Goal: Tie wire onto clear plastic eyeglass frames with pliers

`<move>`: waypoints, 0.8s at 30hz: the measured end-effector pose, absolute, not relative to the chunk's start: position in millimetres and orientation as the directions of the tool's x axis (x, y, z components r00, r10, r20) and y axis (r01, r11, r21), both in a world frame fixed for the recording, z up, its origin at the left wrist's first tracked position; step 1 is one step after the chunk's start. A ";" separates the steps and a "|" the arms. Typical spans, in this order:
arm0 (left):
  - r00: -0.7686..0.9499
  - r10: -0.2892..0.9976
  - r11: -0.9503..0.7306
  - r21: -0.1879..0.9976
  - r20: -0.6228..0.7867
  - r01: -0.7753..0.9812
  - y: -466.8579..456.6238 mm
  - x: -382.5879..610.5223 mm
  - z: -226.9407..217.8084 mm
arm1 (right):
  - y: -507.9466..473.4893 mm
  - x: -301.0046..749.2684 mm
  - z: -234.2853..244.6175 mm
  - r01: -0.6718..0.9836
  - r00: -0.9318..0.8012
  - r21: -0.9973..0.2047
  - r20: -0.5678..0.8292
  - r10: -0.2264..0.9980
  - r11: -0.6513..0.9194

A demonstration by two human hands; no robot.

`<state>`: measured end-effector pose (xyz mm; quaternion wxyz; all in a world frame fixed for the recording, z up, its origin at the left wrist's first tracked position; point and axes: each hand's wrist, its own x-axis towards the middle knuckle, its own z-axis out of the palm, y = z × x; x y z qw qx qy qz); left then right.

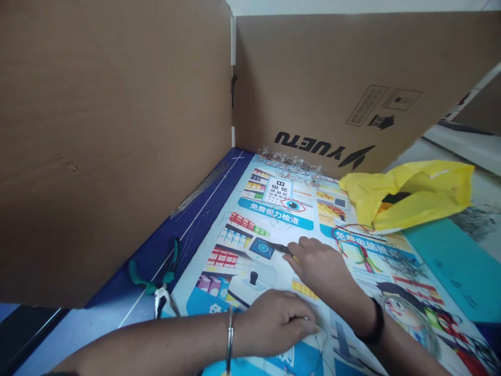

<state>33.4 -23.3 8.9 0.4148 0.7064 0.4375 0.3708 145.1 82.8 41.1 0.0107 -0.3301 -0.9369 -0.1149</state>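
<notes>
My left hand (pixel 276 321) rests knuckles-up on a printed poster (pixel 274 214), fingers curled and pressed onto something small that I cannot make out; a metal bangle is on that wrist. My right hand (pixel 319 263) lies just beyond it, fingers closed around a thin dark tool (pixel 279 248) whose tip points left. A dark band circles the right wrist. Thin wires lie on the poster near both hands.
Green-handled pliers (pixel 156 277) lie to the left on the blue table edge. A yellow plastic bag (pixel 410 193) sits at the right. Coloured cords (pixel 358 245) lie beside it. Small clear pieces (pixel 293 162) are heaped at the back. Cardboard walls (pixel 117 130) enclose the left and rear.
</notes>
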 end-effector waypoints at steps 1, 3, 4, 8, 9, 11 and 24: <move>0.333 0.931 -0.249 0.926 0.149 0.283 -23.0 33.1 9.8 | 81.1 150.4 41.7 0.633 -0.772 0.209 0.106 0.626 0.745; 0.319 0.942 -0.185 0.956 0.107 0.228 -22.3 32.0 12.0 | 76.3 161.6 43.9 0.655 -0.754 0.209 0.124 0.645 0.726; 0.310 0.947 -0.149 0.967 0.081 0.205 -21.9 31.3 12.9 | 73.2 167.2 45.4 0.665 -0.745 0.209 0.131 0.654 0.717; 0.257 0.966 -0.071 0.989 0.035 0.133 -20.0 28.6 13.3 | 59.1 188.8 51.7 0.704 -0.708 0.229 0.152 0.690 0.672; 0.245 0.969 -0.066 0.991 0.036 0.119 -19.4 28.0 12.6 | 55.7 193.7 52.8 0.715 -0.696 0.240 0.159 0.700 0.657; 0.229 0.973 -0.045 0.993 0.020 0.105 -18.3 27.0 11.1 | 49.4 202.9 54.0 0.731 -0.677 0.268 0.165 0.717 0.628; 0.179 0.935 0.313 0.949 -0.305 -0.018 -14.9 26.3 10.4 | 26.2 220.4 45.0 0.726 -0.675 0.284 0.121 0.728 0.627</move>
